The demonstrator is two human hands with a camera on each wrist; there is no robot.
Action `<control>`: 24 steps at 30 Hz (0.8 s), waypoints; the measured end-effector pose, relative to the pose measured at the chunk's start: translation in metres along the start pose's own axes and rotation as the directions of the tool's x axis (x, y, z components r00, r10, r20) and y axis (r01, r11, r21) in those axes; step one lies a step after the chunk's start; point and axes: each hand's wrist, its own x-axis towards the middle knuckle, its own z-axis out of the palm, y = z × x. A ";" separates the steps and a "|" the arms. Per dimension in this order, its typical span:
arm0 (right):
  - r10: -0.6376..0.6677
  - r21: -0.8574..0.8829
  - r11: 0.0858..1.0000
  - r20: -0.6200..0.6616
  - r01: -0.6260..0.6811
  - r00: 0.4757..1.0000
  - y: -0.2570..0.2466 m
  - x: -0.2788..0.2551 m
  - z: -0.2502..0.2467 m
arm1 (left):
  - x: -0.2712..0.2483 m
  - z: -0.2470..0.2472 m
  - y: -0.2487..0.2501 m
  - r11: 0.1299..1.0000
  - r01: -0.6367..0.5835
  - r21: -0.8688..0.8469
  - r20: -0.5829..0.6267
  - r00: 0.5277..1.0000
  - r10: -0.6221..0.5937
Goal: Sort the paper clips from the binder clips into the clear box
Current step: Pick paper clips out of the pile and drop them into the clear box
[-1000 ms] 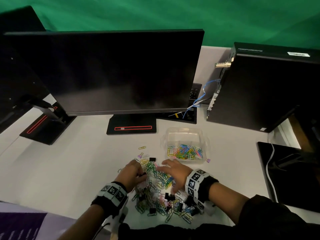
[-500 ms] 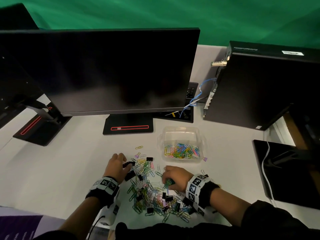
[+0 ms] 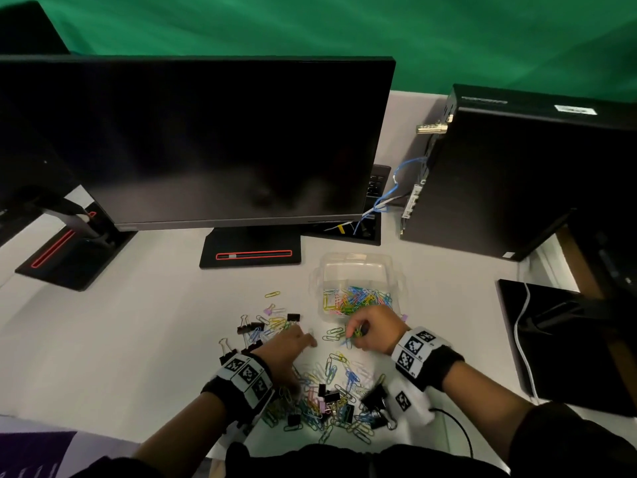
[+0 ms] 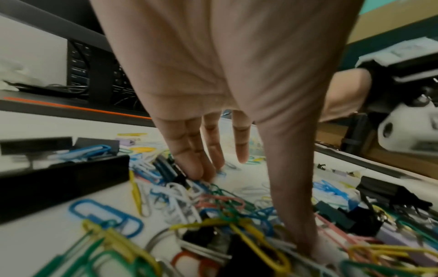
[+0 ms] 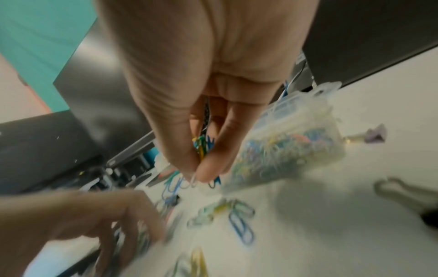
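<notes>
A mixed pile (image 3: 331, 398) of coloured paper clips and black binder clips lies on the white desk in front of me. The clear box (image 3: 356, 258) stands just behind it, with several paper clips (image 3: 355, 300) inside. My right hand (image 3: 356, 334) hovers at the box's near edge and pinches a small bunch of paper clips (image 5: 202, 148) between thumb and fingers. My left hand (image 3: 300, 343) lies on the pile's left side; its straight fingers (image 4: 196, 165) touch the clips and its thumb (image 4: 303, 243) presses down on them. Black binder clips (image 3: 293, 317) lie left of the box.
A dark monitor (image 3: 206, 139) on a stand base (image 3: 251, 255) rises behind the pile. A black computer tower (image 3: 517, 174) with blue cables (image 3: 386, 198) stands back right. A black slab (image 3: 568, 339) with a white cable lies right; a second stand base (image 3: 69, 257) lies left.
My right hand has lifted a bunch of paper clips out of the pile and moved toward the box. My left hand has slid right from the binder clips onto the pile.
</notes>
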 end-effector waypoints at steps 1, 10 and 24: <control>0.016 0.031 0.999 -0.029 -0.015 0.999 -0.002 0.000 -0.008 | 0.002 0.000 0.001 1.000 -0.008 0.023 0.020 1.000 0.007; 0.130 0.088 0.991 -0.361 -0.105 0.923 -0.001 0.015 -0.046 | 0.015 0.003 0.014 1.000 -0.019 0.007 -0.067 0.998 0.019; 0.006 -0.292 0.956 0.136 0.034 0.991 0.007 -0.028 0.004 | 0.029 0.005 0.022 0.980 -0.113 0.166 0.026 0.994 0.111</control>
